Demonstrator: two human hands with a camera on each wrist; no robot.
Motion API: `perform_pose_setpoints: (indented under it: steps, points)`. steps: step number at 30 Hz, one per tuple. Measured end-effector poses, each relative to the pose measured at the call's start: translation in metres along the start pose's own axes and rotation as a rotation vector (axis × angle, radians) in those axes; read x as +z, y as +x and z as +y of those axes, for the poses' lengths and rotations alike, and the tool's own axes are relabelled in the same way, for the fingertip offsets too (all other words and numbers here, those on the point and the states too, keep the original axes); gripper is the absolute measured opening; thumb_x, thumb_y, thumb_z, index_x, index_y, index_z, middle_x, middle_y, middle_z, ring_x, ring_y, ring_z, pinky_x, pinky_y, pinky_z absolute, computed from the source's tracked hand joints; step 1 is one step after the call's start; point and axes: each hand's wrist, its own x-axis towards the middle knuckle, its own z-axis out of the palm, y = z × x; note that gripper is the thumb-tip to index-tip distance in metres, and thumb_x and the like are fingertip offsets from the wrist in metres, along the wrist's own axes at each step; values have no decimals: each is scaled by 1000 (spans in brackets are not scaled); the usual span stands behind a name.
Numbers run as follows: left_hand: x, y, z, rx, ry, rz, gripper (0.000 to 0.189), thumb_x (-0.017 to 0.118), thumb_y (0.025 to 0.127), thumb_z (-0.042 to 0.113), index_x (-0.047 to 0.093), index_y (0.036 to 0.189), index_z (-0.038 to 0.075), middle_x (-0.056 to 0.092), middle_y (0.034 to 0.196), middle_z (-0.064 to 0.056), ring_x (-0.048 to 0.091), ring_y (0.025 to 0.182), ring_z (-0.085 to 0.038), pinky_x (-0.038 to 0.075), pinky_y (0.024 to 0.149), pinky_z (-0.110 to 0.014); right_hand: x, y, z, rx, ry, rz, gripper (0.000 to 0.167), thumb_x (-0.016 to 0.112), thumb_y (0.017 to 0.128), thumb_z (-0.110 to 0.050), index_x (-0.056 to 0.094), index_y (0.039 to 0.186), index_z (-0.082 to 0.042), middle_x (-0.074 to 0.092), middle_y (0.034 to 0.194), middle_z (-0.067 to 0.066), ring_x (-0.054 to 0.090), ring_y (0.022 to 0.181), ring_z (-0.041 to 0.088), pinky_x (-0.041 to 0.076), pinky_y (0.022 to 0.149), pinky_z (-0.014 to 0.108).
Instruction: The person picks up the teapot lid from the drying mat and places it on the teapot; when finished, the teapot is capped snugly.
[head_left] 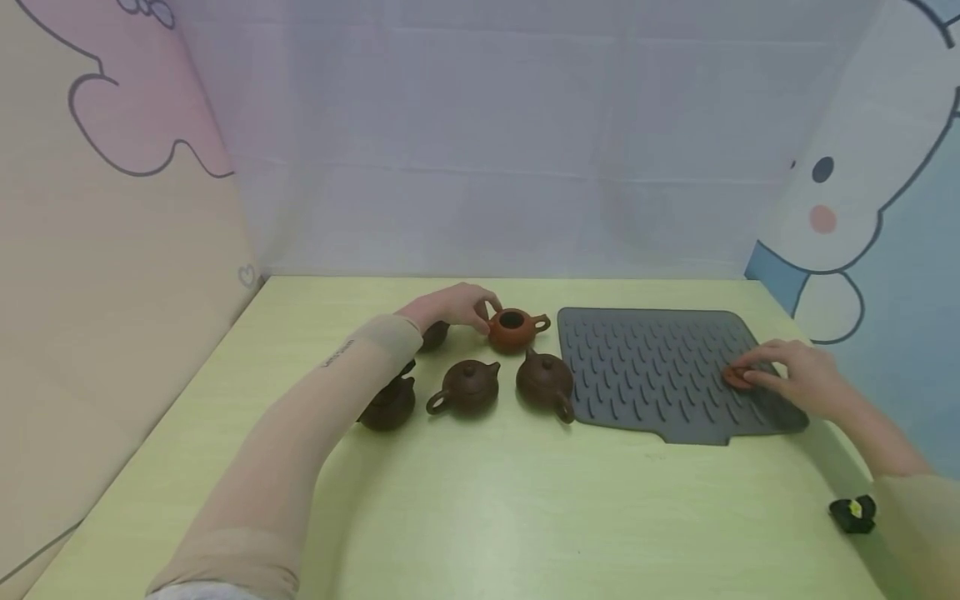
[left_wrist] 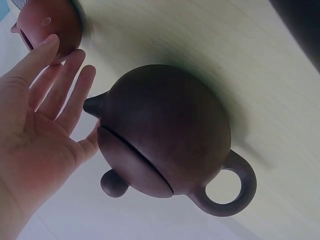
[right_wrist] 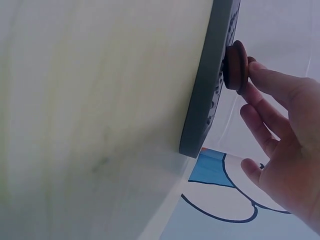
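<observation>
My left hand (head_left: 459, 306) is at the spout side of a reddish-brown teapot (head_left: 513, 332) without its lid, thumb and fingers pinching it there. In the left wrist view, the thumb lies on this teapot (left_wrist: 65, 25) and the spout is hidden. A dark brown lidded teapot (left_wrist: 165, 130) stands close beside that hand. On the right part of the grey ridged mat (head_left: 645, 367), my right hand (head_left: 806, 379) pinches a reddish-brown teapot lid (head_left: 735, 377). The right wrist view shows the lid (right_wrist: 235, 67) tilted on edge in that camera's picture, thumb and finger at its knob.
Two dark lidded teapots (head_left: 471, 388) (head_left: 542, 379) stand in front of the reddish one. Another teapot (head_left: 390, 406) is partly covered by my left sleeve (head_left: 300, 433). A small black item (head_left: 853, 513) with a yellow mark lies near the table's right edge. A cloth wall (head_left: 495, 150) closes the back.
</observation>
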Motion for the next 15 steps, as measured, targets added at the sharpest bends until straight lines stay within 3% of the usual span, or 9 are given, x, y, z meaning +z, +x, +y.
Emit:
perform_pose_setpoints:
  steps: [7, 10, 15]
  points:
    - [0, 2, 2, -5, 5, -2, 48, 68, 90, 13, 56, 136, 12, 73, 116, -12, 67, 111, -24, 46, 106, -39, -2, 1, 0, 26, 1, -1, 18, 78, 80, -12, 77, 98, -15, 72, 103, 21, 67, 85, 38, 34, 51, 21]
    - [0, 1, 3, -10, 6, -6, 48, 68, 90, 13, 56, 136, 11, 72, 117, -12, 67, 112, -24, 46, 106, -39, -5, 5, -2, 25, 26, 1, 17, 78, 81, -12, 77, 98, -14, 73, 103, 20, 67, 88, 39, 39, 53, 24]
    - [0, 0, 3, -17, 1, -7, 48, 69, 90, 14, 55, 137, 11, 72, 118, -13, 66, 113, -25, 47, 106, -40, -8, 15, -11, 42, 84, -12, 17, 75, 85, -10, 76, 102, -12, 73, 104, 17, 66, 96, 39, 53, 68, 48]
